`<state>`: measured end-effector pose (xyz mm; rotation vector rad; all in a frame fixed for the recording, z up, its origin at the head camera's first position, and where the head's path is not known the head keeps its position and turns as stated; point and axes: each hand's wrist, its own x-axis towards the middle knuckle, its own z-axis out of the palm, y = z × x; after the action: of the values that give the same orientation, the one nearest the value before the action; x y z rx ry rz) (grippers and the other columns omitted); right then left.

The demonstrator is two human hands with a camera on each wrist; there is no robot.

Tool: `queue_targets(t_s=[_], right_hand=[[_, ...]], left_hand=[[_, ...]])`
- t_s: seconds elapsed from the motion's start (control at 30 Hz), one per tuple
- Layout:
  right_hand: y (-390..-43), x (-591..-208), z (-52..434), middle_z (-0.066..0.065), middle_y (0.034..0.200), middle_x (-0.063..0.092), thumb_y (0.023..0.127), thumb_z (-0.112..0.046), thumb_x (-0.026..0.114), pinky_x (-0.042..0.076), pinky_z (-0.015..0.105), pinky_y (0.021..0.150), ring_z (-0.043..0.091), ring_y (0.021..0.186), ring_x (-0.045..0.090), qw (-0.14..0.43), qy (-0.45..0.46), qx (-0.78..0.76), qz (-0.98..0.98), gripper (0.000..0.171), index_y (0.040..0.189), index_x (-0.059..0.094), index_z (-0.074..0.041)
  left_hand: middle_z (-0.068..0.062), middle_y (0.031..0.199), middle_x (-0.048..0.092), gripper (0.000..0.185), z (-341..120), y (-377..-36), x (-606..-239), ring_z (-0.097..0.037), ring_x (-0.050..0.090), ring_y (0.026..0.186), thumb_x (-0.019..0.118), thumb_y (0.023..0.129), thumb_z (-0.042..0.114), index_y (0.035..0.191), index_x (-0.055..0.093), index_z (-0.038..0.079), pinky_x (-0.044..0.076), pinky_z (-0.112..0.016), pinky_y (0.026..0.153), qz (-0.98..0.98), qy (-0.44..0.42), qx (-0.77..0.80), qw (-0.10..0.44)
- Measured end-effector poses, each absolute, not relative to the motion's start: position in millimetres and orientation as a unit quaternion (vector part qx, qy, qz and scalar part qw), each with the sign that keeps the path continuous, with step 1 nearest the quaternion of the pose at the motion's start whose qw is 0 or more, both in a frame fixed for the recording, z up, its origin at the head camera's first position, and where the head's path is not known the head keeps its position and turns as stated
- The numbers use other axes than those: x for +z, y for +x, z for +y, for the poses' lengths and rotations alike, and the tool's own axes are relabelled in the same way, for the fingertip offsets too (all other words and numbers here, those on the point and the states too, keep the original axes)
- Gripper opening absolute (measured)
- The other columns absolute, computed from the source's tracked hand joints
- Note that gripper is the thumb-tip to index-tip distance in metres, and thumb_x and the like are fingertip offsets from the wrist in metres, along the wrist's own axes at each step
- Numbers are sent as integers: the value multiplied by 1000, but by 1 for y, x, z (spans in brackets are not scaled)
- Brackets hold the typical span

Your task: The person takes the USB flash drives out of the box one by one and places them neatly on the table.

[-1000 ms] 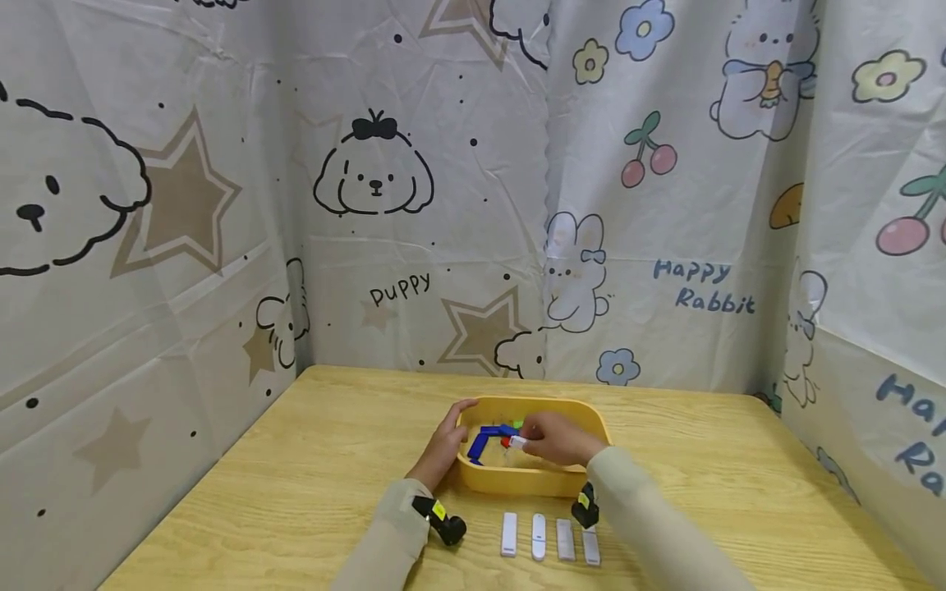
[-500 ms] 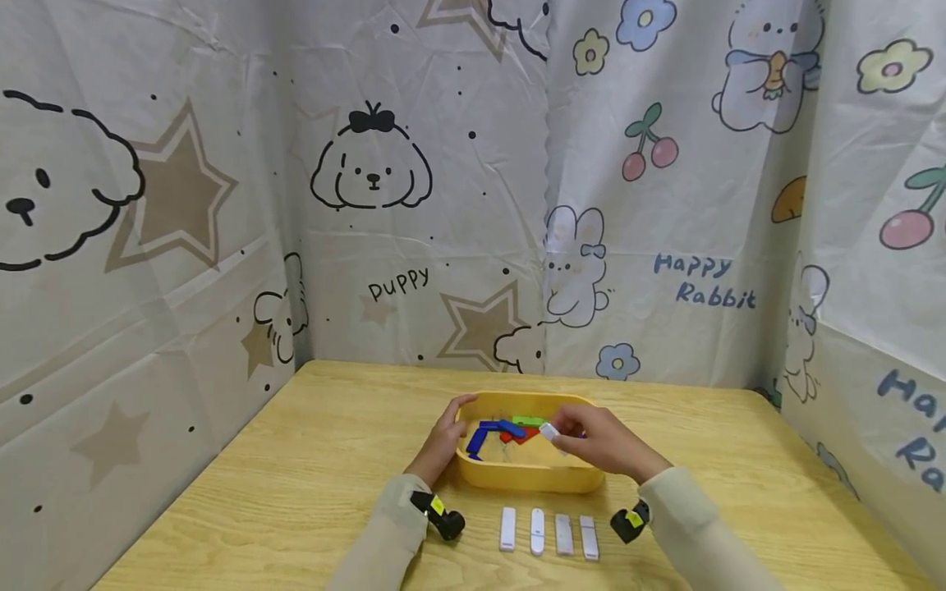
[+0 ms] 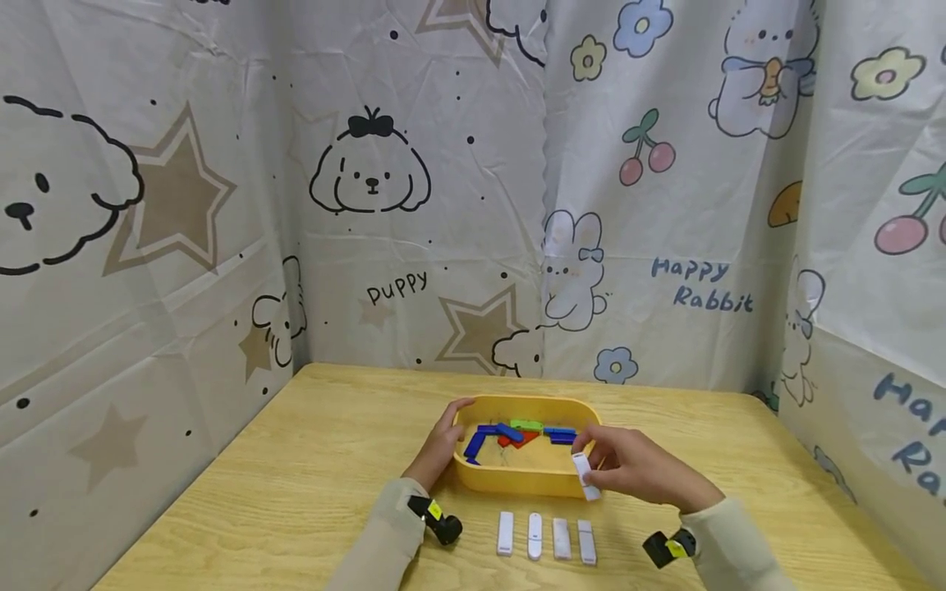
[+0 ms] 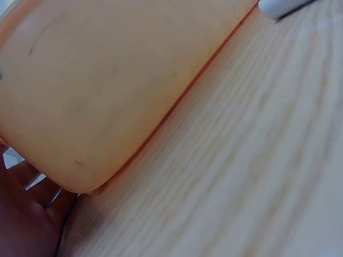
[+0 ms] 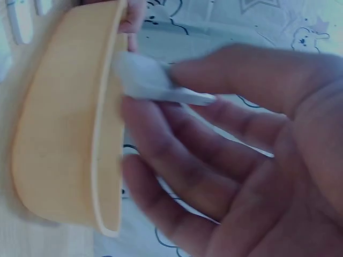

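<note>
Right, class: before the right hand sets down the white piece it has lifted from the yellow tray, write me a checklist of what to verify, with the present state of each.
1. White piece held in the right hand: ok, pinched between thumb and fingers, in front of the tray's near right edge.
2. Left hand steadying the yellow tray: ok, it rests on the tray's left wall.
3. Row of four white pieces on the table is tidy: ok, side by side and apart.
4. Free spot to the right of the row: ok, bare wood there.
5. Coloured pieces remain inside the tray: ok.
6. Firmness of the grip: cannot tell, the right wrist view is blurred.
</note>
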<state>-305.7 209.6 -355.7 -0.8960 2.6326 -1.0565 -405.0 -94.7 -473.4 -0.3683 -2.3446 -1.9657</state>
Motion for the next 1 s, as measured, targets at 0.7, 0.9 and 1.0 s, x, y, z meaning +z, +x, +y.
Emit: queue_targets(t_s=[0.7, 0.9, 1.0], right_hand=[[-305, -361, 224, 10, 84, 59, 79, 2, 70, 54, 40, 65, 22, 71, 59, 240, -226, -348, 878, 24, 96, 55, -5], [-310, -368, 226, 7, 82, 59, 78, 3, 70, 52, 38, 65, 21, 70, 57, 238, -247, -322, 883, 22, 94, 59, -7], [-312, -372, 228, 5, 82, 60, 78, 1, 70, 48, 32, 63, 20, 70, 56, 239, -256, -304, 886, 20, 94, 63, -8]], left_hand=[[-15, 150, 36, 60, -96, -406, -475, -34, 24, 141, 38, 82, -3, 141, 43, 8, 17, -55, 109, -758, -151, -632, 51], [-11, 149, 37, 59, -97, -404, -473, -31, 24, 141, 39, 82, -1, 139, 45, 12, 16, -55, 111, -763, -139, -629, 53], [-13, 149, 37, 59, -97, -404, -472, -33, 24, 141, 39, 82, -1, 139, 45, 10, 17, -56, 110, -762, -142, -629, 52]])
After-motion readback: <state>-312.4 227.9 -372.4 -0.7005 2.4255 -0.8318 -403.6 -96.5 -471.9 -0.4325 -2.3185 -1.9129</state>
